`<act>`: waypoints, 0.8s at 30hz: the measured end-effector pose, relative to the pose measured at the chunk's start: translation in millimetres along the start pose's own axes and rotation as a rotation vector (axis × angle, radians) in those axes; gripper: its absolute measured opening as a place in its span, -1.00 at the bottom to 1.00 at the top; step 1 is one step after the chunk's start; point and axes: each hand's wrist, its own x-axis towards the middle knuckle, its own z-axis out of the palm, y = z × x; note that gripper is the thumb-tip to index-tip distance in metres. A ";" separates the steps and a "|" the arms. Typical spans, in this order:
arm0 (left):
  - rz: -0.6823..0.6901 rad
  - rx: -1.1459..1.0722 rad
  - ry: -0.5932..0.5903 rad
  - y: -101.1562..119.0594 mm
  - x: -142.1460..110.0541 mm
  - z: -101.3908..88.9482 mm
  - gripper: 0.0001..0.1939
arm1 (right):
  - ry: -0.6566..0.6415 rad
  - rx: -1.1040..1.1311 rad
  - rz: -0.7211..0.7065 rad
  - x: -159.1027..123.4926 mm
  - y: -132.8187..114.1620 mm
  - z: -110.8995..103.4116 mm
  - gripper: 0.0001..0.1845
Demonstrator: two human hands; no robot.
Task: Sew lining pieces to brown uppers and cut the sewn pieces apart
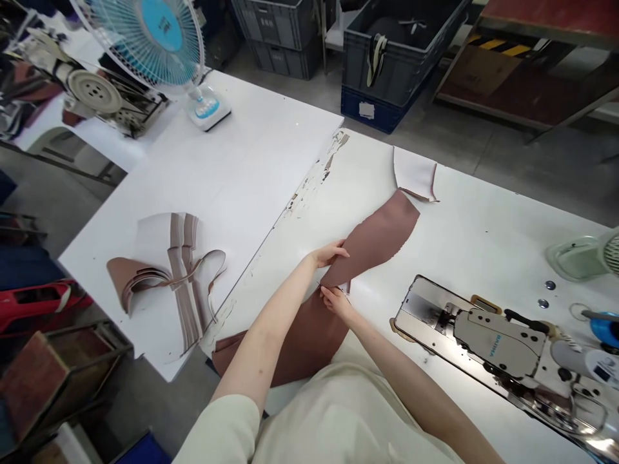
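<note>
The upper brown piece [377, 238] lies on the white table [469, 238], its long axis slanting away rightward, far end towards a pale piece [416, 173]. The left hand [329, 253] grips its left edge; the right hand [337, 303] pinches its near corner above the lower brown piece [307, 345].

Bright light floods the tabletop [232, 174] (the sewing machine [500, 338] glints), edges stretched.

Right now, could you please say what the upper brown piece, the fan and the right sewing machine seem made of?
Upper brown piece: perhaps leather or synthetic, matte and evenly coloured.
Fan: likely mostly plastic, smooth, with a moulded look.
Sewing machine: probably metal, pale paint and bright reflections.
</note>
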 end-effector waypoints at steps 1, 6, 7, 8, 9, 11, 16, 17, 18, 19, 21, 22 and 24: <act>0.006 -0.020 0.016 0.2 1.5 2.5 -0.54 | 0.010 0.008 -0.005 -0.8 1.7 0.1 -0.55; 0.122 -0.028 0.160 1.6 8.8 11.2 -0.68 | 0.065 0.030 0.007 -8.4 6.0 -3.2 -0.53; 0.141 0.012 0.179 2.1 8.5 12.3 -0.70 | 0.051 0.030 0.022 -10.5 4.5 -4.9 -0.54; 0.156 0.052 0.192 2.5 7.5 13.7 -0.74 | 0.025 0.030 0.037 -12.5 2.1 -6.7 -0.55; 0.170 0.089 0.205 2.7 6.0 15.4 -0.75 | -0.005 0.032 0.052 -14.4 -0.9 -8.8 -0.57; 0.195 0.146 0.225 2.2 2.9 20.4 -0.74 | -0.063 0.037 0.074 -17.3 -7.6 -12.8 -0.61; 0.240 0.218 0.226 -2.8 2.1 34.7 -0.66 | -0.152 0.081 0.105 -18.4 -16.3 -17.0 -0.64; 0.238 0.219 0.218 -3.8 3.1 36.5 -0.66 | -0.152 0.089 0.098 -18.3 -16.3 -16.5 -0.64; 0.234 0.219 0.213 -4.5 4.2 37.8 -0.66 | -0.146 0.093 0.084 -18.3 -15.9 -15.8 -0.64; 0.232 0.217 0.211 -5.1 5.4 38.8 -0.66 | -0.135 0.094 0.068 -18.4 -15.3 -14.8 -0.63; 0.226 0.214 0.210 -5.8 7.6 40.6 -0.67 | -0.111 0.088 0.039 -19.2 -13.9 -12.6 -0.63; 0.221 0.216 0.209 -6.2 8.5 41.7 -0.67 | -0.099 0.084 0.028 -19.5 -12.9 -11.6 -0.62; 0.212 0.225 0.204 -7.1 10.3 45.0 -0.68 | -0.063 0.073 0.012 -19.7 -10.1 -9.5 -0.61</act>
